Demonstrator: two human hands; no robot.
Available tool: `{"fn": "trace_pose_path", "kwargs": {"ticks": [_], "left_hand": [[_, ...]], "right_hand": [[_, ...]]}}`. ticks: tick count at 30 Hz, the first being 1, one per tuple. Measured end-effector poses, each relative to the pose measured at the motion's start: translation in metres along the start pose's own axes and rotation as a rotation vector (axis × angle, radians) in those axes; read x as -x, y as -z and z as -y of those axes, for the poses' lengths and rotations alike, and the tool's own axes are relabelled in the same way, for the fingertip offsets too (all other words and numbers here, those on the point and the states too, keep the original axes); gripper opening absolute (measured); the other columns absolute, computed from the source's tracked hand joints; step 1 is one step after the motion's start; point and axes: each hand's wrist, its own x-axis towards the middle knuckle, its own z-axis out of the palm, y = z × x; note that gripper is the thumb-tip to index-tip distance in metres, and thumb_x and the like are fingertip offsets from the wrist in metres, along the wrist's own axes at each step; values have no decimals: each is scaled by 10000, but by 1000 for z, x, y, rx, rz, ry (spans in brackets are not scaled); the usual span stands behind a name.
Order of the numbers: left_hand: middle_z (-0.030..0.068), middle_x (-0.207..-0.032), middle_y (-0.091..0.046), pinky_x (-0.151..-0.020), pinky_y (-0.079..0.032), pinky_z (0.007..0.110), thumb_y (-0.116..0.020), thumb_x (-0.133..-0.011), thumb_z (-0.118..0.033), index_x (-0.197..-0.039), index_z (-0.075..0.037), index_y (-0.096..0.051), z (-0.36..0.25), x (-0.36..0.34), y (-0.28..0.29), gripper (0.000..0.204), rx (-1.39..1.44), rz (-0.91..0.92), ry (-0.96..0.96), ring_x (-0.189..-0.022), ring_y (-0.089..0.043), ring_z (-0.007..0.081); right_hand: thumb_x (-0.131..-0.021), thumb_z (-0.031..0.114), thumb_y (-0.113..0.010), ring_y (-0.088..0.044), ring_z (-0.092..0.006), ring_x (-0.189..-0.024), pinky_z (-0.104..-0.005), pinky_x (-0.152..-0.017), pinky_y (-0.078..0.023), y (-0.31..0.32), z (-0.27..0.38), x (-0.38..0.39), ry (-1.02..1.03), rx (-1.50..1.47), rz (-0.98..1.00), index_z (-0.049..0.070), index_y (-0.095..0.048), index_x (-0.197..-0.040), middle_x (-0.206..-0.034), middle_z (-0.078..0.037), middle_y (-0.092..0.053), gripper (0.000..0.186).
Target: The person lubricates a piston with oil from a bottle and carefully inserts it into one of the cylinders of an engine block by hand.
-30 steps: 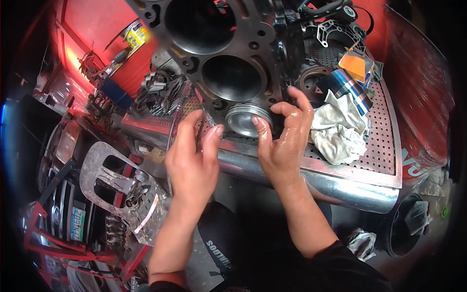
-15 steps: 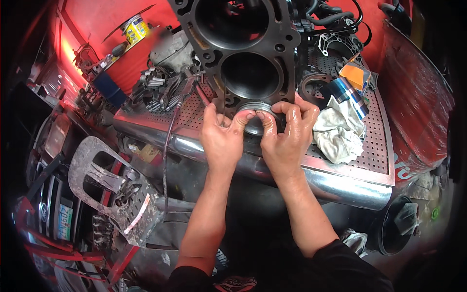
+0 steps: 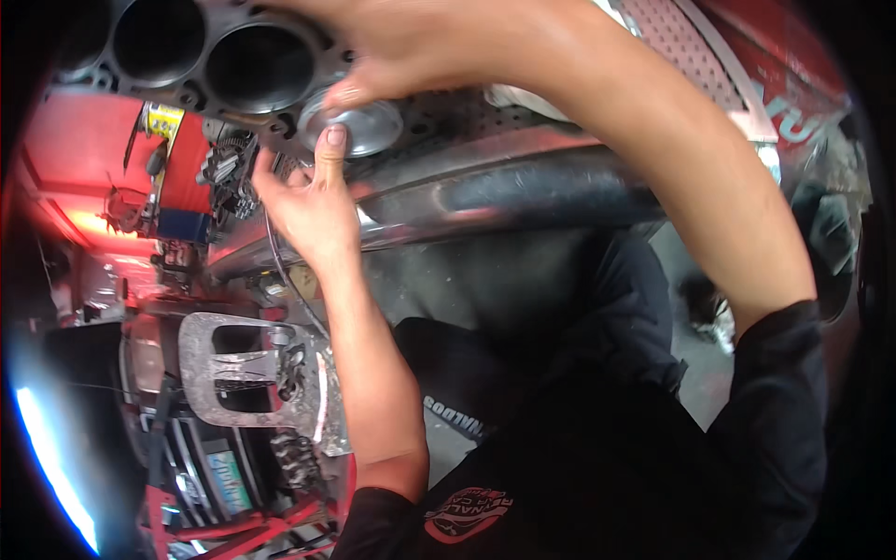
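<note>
A metal piston [image 3: 376, 129] sits tilted at the end bore of the engine block [image 3: 210, 89]; how deep it goes is hidden. My left hand [image 3: 313, 210] is below it, the thumb pressed on its round face and the other fingers curled by the block's edge. From the right, my right hand [image 3: 383, 47] reaches over the block, its thumb at the piston's upper rim. The fingers of that hand are blurred and partly cut off by the top edge. Fingers and thumbs hide parts of the piston's rim.
The block stands on a perforated metal bench [image 3: 667, 33] with a rounded steel front edge [image 3: 523, 201]. Metal parts [image 3: 224, 163] lie beyond my left hand. A stained plastic chair [image 3: 243, 369] stands lower left, near a red metal frame [image 3: 243, 527]. A white cloth [image 3: 527, 101] shows under my right arm.
The view has turned and shifted, putting the block at the upper left. My right hand has moved over the block. More of the piston's round face now shows, with both thumbs still at it.
</note>
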Motion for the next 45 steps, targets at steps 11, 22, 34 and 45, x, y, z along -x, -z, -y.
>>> {"fn": "trace_pose_path", "kwargs": {"ticks": [11,22,34,45], "left_hand": [[6,-724,-571,-568,-497,263,-877,-865,-347,-1020,18,-646,13,4,4,458,-68,68,80,-624,-494,78],[-8,-709,-541,-473,-351,205,-501,-1109,-334,-1318,-43,-523,4,85,21,359,-144,91,-55,-553,-438,46],[154,-595,-631,-547,-505,360,-489,-1072,-130,-1447,118,-506,-76,115,-21,450,-695,340,-25,-537,-658,235],[372,-985,-688,-879,-540,543,-483,-1021,-145,-1298,145,-588,-77,87,-34,414,-1044,322,-131,-1003,-688,498]], "right_hand": [[-625,467,-925,-357,-362,-1499,-601,-1033,-507,-28,19,-6,-96,-164,183,394,-395,-1588,-1732,-8,-168,1102],[-675,455,-898,-206,-355,-1575,-579,-1087,-462,-38,21,1,-170,-247,109,433,-315,-1611,-1735,-119,-143,1103],[-762,468,-832,-61,-387,-1596,-589,-1229,-254,-14,3,21,-63,-308,213,237,-202,-1659,-1717,-243,12,1121],[-789,449,-812,-15,-384,-1604,-580,-1268,-202,3,-4,16,3,-392,299,191,-159,-1674,-1711,-271,75,1130]]}}
